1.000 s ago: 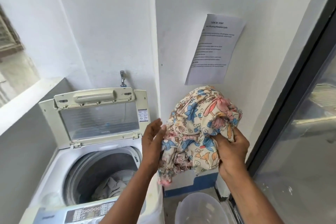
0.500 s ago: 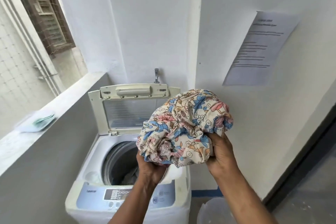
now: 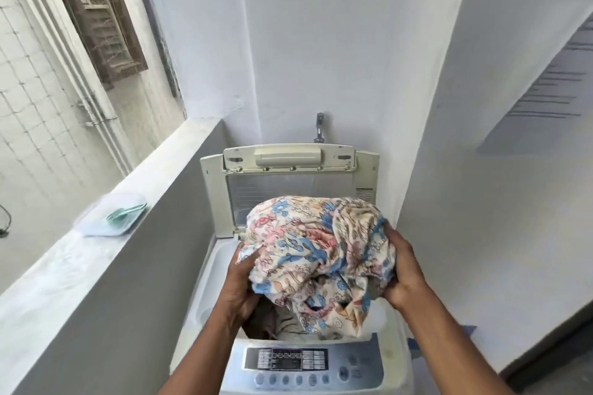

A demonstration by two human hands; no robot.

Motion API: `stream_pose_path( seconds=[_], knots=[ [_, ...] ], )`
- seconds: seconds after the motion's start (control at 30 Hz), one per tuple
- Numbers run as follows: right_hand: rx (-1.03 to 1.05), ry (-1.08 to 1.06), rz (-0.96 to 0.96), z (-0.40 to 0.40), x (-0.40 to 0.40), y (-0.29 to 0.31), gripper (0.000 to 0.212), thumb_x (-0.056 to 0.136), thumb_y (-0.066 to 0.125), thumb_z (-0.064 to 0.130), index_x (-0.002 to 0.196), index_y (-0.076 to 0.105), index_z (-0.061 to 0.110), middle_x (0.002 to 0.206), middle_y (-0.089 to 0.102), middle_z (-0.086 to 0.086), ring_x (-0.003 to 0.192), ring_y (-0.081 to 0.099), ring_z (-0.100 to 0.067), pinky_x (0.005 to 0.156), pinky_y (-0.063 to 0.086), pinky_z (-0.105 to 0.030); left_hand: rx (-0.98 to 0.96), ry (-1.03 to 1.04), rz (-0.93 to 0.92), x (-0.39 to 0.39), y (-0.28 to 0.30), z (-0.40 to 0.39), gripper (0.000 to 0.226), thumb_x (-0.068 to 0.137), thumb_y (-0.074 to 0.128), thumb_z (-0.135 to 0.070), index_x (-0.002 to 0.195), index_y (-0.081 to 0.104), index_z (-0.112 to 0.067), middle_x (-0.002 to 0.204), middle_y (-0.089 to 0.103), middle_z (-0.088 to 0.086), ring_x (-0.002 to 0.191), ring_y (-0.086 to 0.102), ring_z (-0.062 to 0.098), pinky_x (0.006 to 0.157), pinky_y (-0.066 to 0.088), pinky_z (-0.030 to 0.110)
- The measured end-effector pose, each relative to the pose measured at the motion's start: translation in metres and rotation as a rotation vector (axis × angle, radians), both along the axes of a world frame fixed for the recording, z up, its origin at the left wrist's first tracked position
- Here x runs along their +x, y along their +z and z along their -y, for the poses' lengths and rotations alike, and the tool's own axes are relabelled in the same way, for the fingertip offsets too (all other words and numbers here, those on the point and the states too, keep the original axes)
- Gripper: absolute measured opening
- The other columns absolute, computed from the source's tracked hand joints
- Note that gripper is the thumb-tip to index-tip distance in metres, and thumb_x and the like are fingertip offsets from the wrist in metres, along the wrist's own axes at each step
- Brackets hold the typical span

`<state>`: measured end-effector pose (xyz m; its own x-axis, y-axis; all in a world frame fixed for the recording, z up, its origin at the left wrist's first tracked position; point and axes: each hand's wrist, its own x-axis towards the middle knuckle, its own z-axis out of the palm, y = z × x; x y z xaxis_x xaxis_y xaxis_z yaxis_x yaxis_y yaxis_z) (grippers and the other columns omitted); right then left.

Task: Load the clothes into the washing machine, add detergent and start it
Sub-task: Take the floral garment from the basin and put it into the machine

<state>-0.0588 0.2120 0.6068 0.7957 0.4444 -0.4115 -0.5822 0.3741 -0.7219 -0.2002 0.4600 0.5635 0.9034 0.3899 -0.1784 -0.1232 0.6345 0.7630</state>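
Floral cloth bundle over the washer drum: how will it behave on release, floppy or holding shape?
Probably floppy: the bunched floral cotton cloth creases and sags between the left hand and right hand. Likely light, though bulky enough for two hands. A loose fold hangs low and could snag the white washing machine's rim.

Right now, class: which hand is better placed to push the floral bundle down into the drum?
Probably the right hand: it grips the floral bundle from outside, while the left hand is underneath.

The washing machine [image 3: 298, 359] stands in a corner, its lid [image 3: 288, 170] raised at the back below a wall tap [image 3: 319, 127]. A bundled cloth [image 3: 317, 253] sits over the drum opening between the left hand [image 3: 239, 285] and right hand [image 3: 402, 269]. A container [image 3: 110, 215] lies on the ledge [image 3: 96, 253] to the left.
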Motion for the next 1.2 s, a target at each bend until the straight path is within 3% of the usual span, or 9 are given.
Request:
stream_pose_path(
  seconds=[0.1, 0.2, 0.4, 0.53, 0.73, 0.87, 0.97, 1.07, 1.2],
  knots=[
    [-0.151, -0.043, 0.005, -0.033, 0.009, -0.035, 0.065, 0.082, 0.075, 0.051, 0.130, 0.071, 0.008, 0.126, 0.072, -0.024, 0.115, 0.070, -0.044, 0.106, 0.048, -0.066, 0.069, 0.056, -0.088, 0.006, -0.018, -0.038, 0.099, 0.067, 0.095, -0.024, 0.151, 0.047, -0.009, 0.147, 0.056, 0.030, 0.132, 0.056, 0.053, 0.109, 0.041, 0.074],
    [-0.234, -0.047, 0.016, -0.062, 0.011, -0.064, 0.057, 0.088, 0.068, 0.053, 0.124, 0.074, 0.009, 0.122, 0.074, -0.023, 0.112, 0.071, -0.044, 0.104, 0.050, -0.066, 0.119, 0.015, -0.130, 0.007, -0.041, -0.069, 0.083, 0.079, 0.084, -0.014, 0.152, 0.045, -0.010, 0.148, 0.054, 0.030, 0.135, 0.053, 0.054, 0.111, 0.034, 0.079],
    [-0.376, -0.163, 0.022, -0.098, 0.011, -0.115, 0.060, 0.074, 0.074, 0.055, 0.116, 0.075, 0.013, 0.107, 0.079, -0.017, 0.097, 0.077, -0.040, 0.088, 0.059, -0.065, 0.144, 0.007, -0.268, 0.005, -0.073, -0.093, 0.065, 0.078, 0.073, -0.009, 0.140, 0.057, -0.018, 0.131, 0.072, 0.018, 0.119, 0.069, 0.041, 0.098, 0.058, 0.057],
    [-0.536, -0.183, 0.030, -0.108, 0.008, -0.142, 0.040, 0.091, 0.065, 0.051, 0.116, 0.072, 0.021, 0.107, 0.079, -0.010, 0.097, 0.076, -0.035, 0.085, 0.062, -0.059, 0.251, 0.013, -0.357, 0.007, -0.090, -0.094, 0.050, 0.089, 0.076, 0.000, 0.132, 0.063, -0.022, 0.126, 0.075, 0.016, 0.110, 0.075, 0.034, 0.086, 0.064, 0.049],
    [-0.789, -0.120, 0.165, -0.119, -0.001, -0.156, 0.034, 0.109, 0.043, 0.028, 0.136, 0.063, 0.022, 0.117, 0.072, -0.004, 0.102, 0.070, -0.029, 0.082, 0.060, -0.039, 0.651, -0.022, -0.413, 0.014, -0.109, -0.100, 0.082, 0.074, 0.088, -0.049, 0.146, 0.050, -0.043, 0.146, 0.061, -0.005, 0.131, 0.063, 0.019, 0.105, 0.056, 0.052],
    [-0.957, -0.075, 0.208, -0.128, 0.002, -0.164, 0.034, 0.112, 0.041, 0.028, 0.135, 0.063, 0.017, 0.096, 0.066, -0.001, 0.095, 0.070, -0.036, 0.088, 0.058, -0.051, 0.866, -0.068, -0.441, 0.021, -0.129, -0.110, 0.079, 0.084, 0.081, -0.025, 0.142, 0.042, -0.062, 0.145, 0.058, -0.017, 0.135, 0.058, 0.008, 0.107, 0.053, 0.039],
    [-1.129, 0.027, 0.338, -0.129, 0.012, -0.185, 0.029, 0.110, 0.045, 0.026, 0.128, 0.067, 0.019, 0.089, 0.065, 0.002, 0.073, 0.059, -0.018, 0.079, 0.058, -0.041, 1.028, -0.129, -0.493, 0.030, -0.158, -0.118, 0.074, 0.087, 0.077, -0.013, 0.144, 0.046, -0.048, 0.137, 0.063, -0.022, 0.129, 0.062, 0.003, 0.107, 0.055, 0.040],
    [-1.267, 0.188, 0.470, -0.128, 0.024, -0.200, 0.023, 0.105, 0.051, 0.016, 0.116, 0.070, 0.020, 0.078, 0.061, 0.009, 0.071, 0.060, -0.017, 0.064, 0.048, -0.031, 1.124, -0.208, -0.584, 0.036, -0.205, -0.126, 0.072, 0.083, 0.069, -0.020, 0.149, 0.044, -0.036, 0.144, 0.059, -0.010, 0.135, 0.057, 0.013, 0.112, 0.051, 0.045],
    [-1.387, 0.364, 0.568, -0.125, 0.038, -0.222, 0.017, 0.097, 0.061, 0.011, 0.088, 0.073, 0.018, 0.078, 0.071, 0.001, 0.072, 0.064, -0.024, 0.066, 0.047, -0.029, 1.167, -0.295, -0.749, 0.036, -0.209, -0.117, 0.082, 0.082, 0.061, 0.002, 0.156, 0.031, -0.018, 0.149, 0.046, 0.007, 0.136, 0.050, 0.027, 0.112, 0.042, 0.033]
  ],
)
